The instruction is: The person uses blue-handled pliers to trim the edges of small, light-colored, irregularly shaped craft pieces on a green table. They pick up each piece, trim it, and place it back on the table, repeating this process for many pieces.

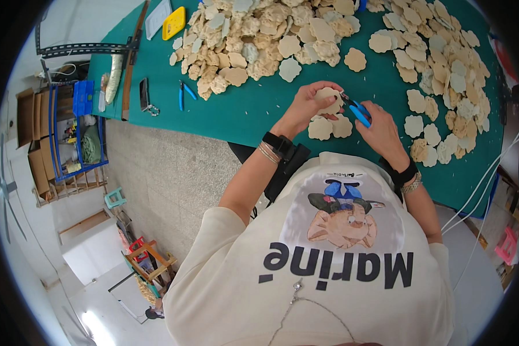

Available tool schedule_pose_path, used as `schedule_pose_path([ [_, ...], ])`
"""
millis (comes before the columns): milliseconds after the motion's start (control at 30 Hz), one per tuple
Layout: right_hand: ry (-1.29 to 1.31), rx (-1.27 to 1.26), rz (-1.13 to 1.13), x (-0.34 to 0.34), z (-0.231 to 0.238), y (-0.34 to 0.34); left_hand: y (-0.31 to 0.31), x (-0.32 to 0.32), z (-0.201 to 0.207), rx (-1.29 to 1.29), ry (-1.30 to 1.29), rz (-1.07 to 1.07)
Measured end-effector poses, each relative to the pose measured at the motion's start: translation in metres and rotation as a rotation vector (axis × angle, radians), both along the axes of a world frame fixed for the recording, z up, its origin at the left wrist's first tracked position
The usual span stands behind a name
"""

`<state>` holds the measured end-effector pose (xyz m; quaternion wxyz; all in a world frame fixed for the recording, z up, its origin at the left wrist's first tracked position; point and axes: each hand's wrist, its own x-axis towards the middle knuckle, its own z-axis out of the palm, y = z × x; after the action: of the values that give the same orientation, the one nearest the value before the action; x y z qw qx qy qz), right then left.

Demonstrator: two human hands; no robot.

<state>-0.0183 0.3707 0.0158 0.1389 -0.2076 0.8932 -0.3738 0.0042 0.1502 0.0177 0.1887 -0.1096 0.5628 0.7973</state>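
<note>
At the near edge of the green table, my left hand grips a flat cream piece with a scalloped edge between thumb and fingers. My right hand is wrapped round blue-handled nippers, whose metal jaws meet the right edge of that piece. Just below the held piece, a few similar scalloped pieces lie on the table close to my body. Another single piece rests a little beyond my hands. Whether the jaws are closed on the edge is too small to tell.
A large heap of cream pieces covers the far side of the green table, and another heap spreads on the right. Toward the left lie a second blue-handled tool, a phone and a yellow tray. White cables hang at right.
</note>
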Motion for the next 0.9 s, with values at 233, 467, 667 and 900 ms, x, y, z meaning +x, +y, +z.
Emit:
schedule_pose_path([
  [233, 0.028, 0.03, -0.019, -0.001, 0.006, -0.003, 0.0, -0.004, 0.003, -0.026, 0.004, -0.018],
  [467, -0.051, 0.032, -0.068, -0.003, 0.0, -0.004, -0.001, -0.004, -0.004, 0.013, -0.046, -0.011],
  [667, -0.072, -0.094, -0.169, -0.011, -0.009, -0.001, 0.001, -0.013, -0.022, -0.098, -0.006, -0.044],
  [900, -0.133, -0.075, -0.312, -0.031, -0.014, 0.022, -0.028, -0.077, -0.02, -0.762, 0.225, -0.126],
])
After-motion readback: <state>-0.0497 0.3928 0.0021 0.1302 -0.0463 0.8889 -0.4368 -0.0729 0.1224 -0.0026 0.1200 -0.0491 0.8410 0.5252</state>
